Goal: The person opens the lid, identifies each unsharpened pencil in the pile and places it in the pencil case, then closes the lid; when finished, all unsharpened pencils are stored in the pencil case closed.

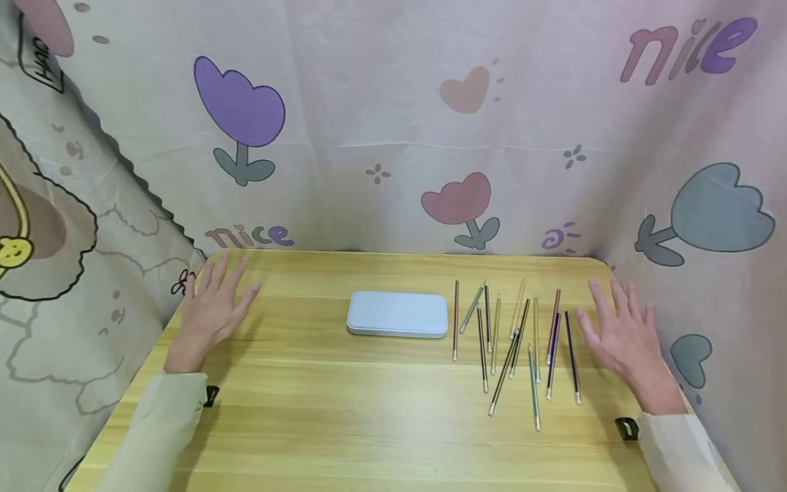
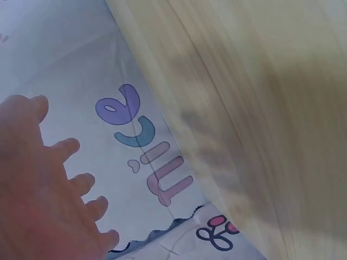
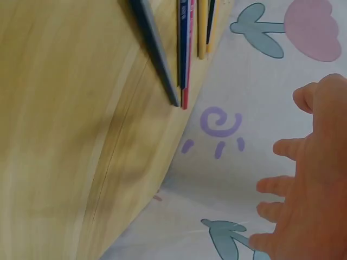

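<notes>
My left hand (image 1: 212,311) is over the table's left edge in the head view, fingers straight and spread, holding nothing. My right hand (image 1: 627,335) is spread the same way over the right edge, also holding nothing. Nearest to it lies a dark pencil (image 1: 573,359), just left of its thumb. Several more pencils in brown, green, black, yellow and purple, among them a teal pencil (image 1: 533,389), lie scattered right of the middle, some crossing. Left of them sits a closed pale blue case (image 1: 397,314) with rounded corners. In the right wrist view, pencil ends (image 3: 185,81) show near the table's edge.
The wooden table (image 1: 295,417) has a rounded far right corner. Patterned cloth (image 1: 344,123) with flowers and lettering hangs behind it and along both sides, close to the edges. A small black clip-like piece (image 1: 627,428) shows by the right cuff, another (image 1: 211,395) by the left.
</notes>
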The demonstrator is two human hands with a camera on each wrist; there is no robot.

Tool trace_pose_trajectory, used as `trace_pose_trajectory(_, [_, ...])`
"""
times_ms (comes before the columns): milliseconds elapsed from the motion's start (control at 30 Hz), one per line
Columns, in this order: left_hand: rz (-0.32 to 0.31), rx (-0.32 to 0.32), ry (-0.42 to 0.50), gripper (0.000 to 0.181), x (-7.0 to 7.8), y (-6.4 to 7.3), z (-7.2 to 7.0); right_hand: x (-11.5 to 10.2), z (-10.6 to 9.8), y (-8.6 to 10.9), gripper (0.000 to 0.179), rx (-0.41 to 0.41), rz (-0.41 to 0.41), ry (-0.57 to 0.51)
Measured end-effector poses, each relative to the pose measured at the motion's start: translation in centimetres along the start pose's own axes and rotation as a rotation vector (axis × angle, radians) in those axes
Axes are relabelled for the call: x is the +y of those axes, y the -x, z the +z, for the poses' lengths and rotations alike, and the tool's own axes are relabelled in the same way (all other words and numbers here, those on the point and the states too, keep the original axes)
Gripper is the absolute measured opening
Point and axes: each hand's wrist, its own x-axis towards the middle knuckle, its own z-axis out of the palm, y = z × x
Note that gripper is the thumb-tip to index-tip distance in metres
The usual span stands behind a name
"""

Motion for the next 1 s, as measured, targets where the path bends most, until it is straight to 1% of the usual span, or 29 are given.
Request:
trace_pose_trajectory(100, [0.007,-0.003,0.030,0.072,0.5,-0.1,0.2,-0.6,0.0,0.5,0.069,0.023,-0.025,-0.036])
trace_pose_trajectory(233, [0.030,0.008,0.108,0.071,1.7,-0.1,0.6,-1.8,0.0,1.0,0.065,0.072,-0.060,-0.087])
trace_pose_trajectory(400, [0.061,0.051,0.241,0.067,3.3,0.7,1.5,-3.6,0.2,0.8,0.061,0.142,-0.116,-0.147])
trace_pose_trajectory(467, [0.077,0.055,0.302,0.065,3.8,1.0,2.0,-4.3,0.4,0.6,0.059,0.171,-0.134,-0.175])
trace_pose_trajectory(600, [0.098,0.014,0.420,0.064,4.8,1.2,3.0,-5.8,0.8,0.6,0.055,0.215,-0.154,-0.262])
trace_pose_trajectory(700, [0.099,-0.035,0.505,0.065,5.6,1.2,3.4,-6.8,1.0,0.6,0.053,0.220,-0.168,-0.365])
trace_pose_trajectory(833, [0.100,-0.083,0.601,0.066,7.2,1.0,4.0,-8.3,1.1,0.6,0.051,0.233,-0.209,-0.488])
trace_pose_trajectory(933, [0.103,-0.109,0.680,0.067,8.3,0.9,4.6,-9.3,1.3,0.4,0.050,0.251,-0.232,-0.530])
trace_pose_trajectory(1000, [0.106,-0.145,0.750,0.069,9.0,0.8,5.1,-9.9,1.4,0.4,0.050,0.256,-0.230,-0.546])
